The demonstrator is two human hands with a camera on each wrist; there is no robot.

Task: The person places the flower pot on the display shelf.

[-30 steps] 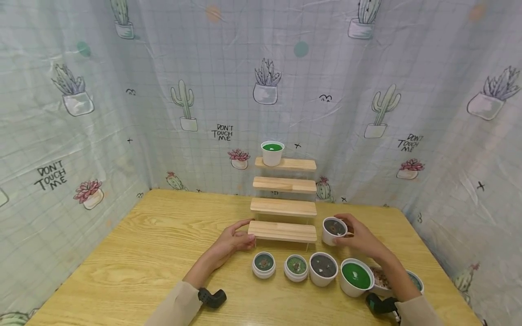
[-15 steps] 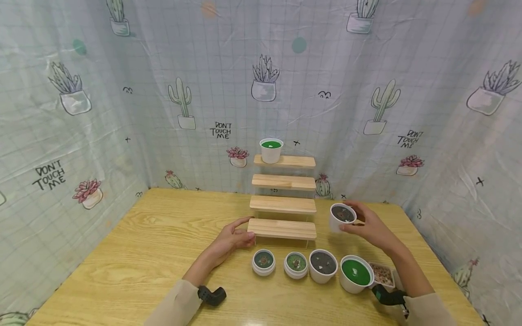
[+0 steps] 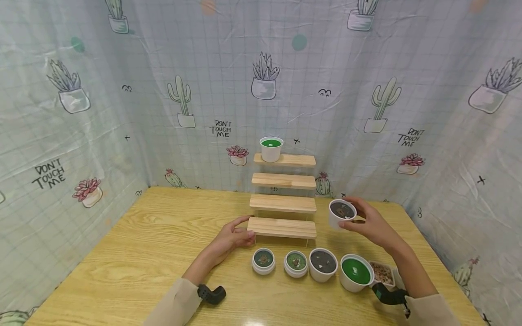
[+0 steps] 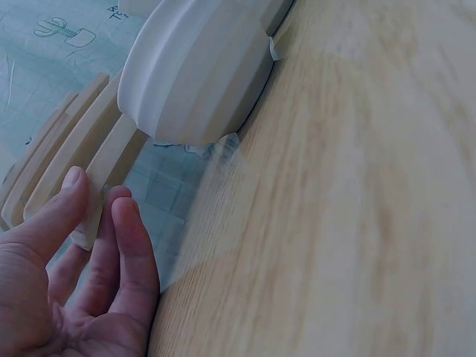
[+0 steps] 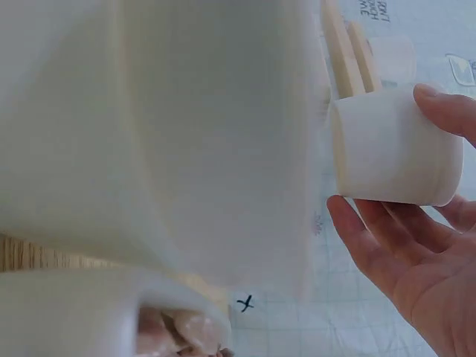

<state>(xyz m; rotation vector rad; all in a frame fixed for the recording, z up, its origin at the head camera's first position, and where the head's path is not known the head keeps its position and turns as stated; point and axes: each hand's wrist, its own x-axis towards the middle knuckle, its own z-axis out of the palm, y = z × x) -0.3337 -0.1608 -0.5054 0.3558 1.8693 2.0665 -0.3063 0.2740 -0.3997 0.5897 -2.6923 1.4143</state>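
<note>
My right hand (image 3: 367, 222) holds a white cup with a dark grey filling (image 3: 341, 210) just right of the tiered wooden shelf (image 3: 281, 227). In the right wrist view the thumb lies on one side of this cup (image 5: 394, 149) and the fingers on the other. My left hand (image 3: 232, 237) grips the left end of the lowest shelf board; the left wrist view shows the thumb on one face of the board (image 4: 111, 160) and fingers behind it. On the top board, at its left, stands a white cup with a green filling (image 3: 271, 151).
In front of the shelf stand two low round tubs, one dark green (image 3: 263, 261), one mottled green (image 3: 296, 264). Right of them are a grey-filled cup (image 3: 323, 265), a green-filled cup (image 3: 356, 273) and a box of brownish pieces (image 3: 383, 274). A patterned curtain (image 3: 302, 99) surrounds the table.
My right hand has moved the grey-filled cup up and to the right, away from the lowest board's end. My left hand keeps its grip on the shelf. The head view has shifted slightly.
</note>
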